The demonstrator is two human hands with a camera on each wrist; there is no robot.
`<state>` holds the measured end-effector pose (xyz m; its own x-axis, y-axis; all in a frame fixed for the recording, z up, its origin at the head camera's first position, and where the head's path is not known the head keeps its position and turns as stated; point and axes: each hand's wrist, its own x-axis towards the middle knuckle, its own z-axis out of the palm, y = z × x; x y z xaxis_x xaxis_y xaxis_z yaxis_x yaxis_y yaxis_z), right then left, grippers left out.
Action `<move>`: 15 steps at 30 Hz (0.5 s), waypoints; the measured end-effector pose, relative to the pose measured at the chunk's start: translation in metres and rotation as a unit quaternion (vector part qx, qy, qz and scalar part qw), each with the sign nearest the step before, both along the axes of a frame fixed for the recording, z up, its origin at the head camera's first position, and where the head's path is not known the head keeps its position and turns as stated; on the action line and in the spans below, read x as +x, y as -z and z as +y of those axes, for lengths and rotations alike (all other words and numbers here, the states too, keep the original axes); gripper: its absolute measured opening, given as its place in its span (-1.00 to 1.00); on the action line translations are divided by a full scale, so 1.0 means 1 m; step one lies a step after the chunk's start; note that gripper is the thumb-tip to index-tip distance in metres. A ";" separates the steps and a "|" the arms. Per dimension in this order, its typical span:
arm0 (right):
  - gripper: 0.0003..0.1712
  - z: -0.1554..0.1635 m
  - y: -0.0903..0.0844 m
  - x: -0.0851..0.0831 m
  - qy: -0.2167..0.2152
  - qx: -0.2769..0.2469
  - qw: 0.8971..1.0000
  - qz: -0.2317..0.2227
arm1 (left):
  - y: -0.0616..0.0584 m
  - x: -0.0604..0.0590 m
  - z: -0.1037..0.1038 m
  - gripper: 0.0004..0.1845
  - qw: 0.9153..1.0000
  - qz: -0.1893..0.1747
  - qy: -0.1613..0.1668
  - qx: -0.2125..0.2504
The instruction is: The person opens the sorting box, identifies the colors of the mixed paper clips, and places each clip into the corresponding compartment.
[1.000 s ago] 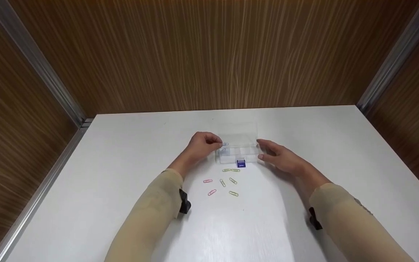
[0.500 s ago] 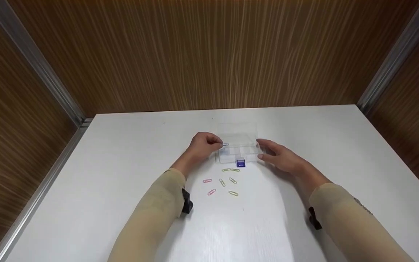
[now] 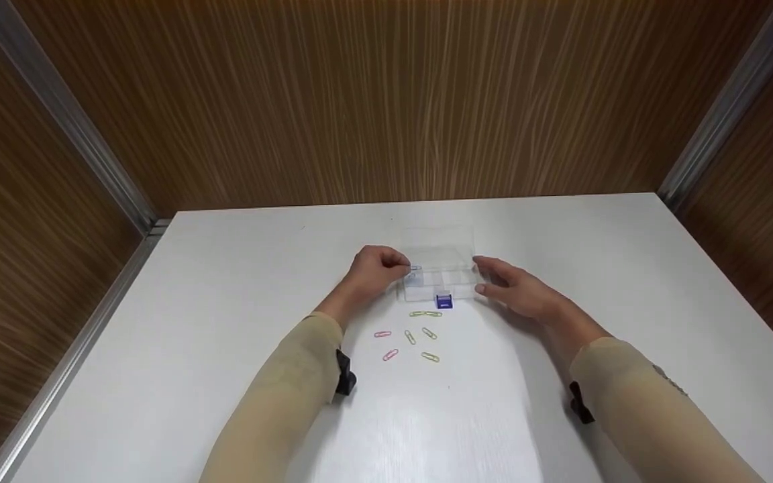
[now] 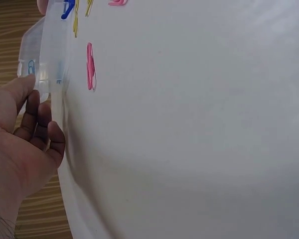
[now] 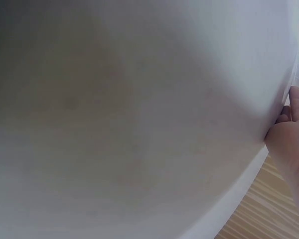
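Looped paperclip (image 4: 31, 67) (clear plastic box (image 3: 461, 277))

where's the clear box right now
In the head view, the clear box sits slightly right of centre, between the left hand and right hand, just beyond the yellow-green paper clips.

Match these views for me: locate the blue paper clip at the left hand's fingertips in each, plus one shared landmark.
Head: blue paper clip slightly right of and below centre, beside the left hand.
Left wrist: blue paper clip at upper left.
Right wrist: not visible.
Shared landmark: clear box, upper left in left wrist, upper right edge in right wrist.
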<state>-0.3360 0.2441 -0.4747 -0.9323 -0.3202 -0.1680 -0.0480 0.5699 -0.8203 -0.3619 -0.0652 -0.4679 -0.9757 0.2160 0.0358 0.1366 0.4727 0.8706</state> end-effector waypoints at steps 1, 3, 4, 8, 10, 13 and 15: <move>-0.16 0.000 0.000 0.000 0.001 0.002 1.000 0.000 | -0.001 0.001 0.000 -0.92 1.000 -0.002 0.000 0.002; -0.15 0.000 0.000 -0.001 0.001 0.010 1.000 0.001 | -0.002 0.003 0.000 -0.91 1.000 -0.009 0.001 0.006; -0.15 -0.001 0.000 -0.001 0.001 0.012 1.000 0.001 | -0.002 0.003 -0.001 -0.91 1.000 -0.012 0.000 0.008; -0.16 -0.002 0.000 -0.002 0.001 0.010 1.000 0.000 | -0.002 0.004 -0.002 -0.86 1.000 -0.022 0.001 0.018; -0.17 -0.002 0.000 -0.002 -0.001 0.006 1.000 0.002 | -0.002 0.005 -0.004 -0.84 0.999 -0.023 0.001 0.024; -0.16 -0.003 0.001 -0.003 0.001 0.006 1.000 0.000 | -0.002 0.005 -0.008 -0.82 0.999 -0.022 0.002 0.030; -0.16 -0.003 0.000 -0.003 0.002 0.005 1.000 -0.003 | -0.002 0.005 -0.010 -0.81 0.999 -0.019 0.004 0.032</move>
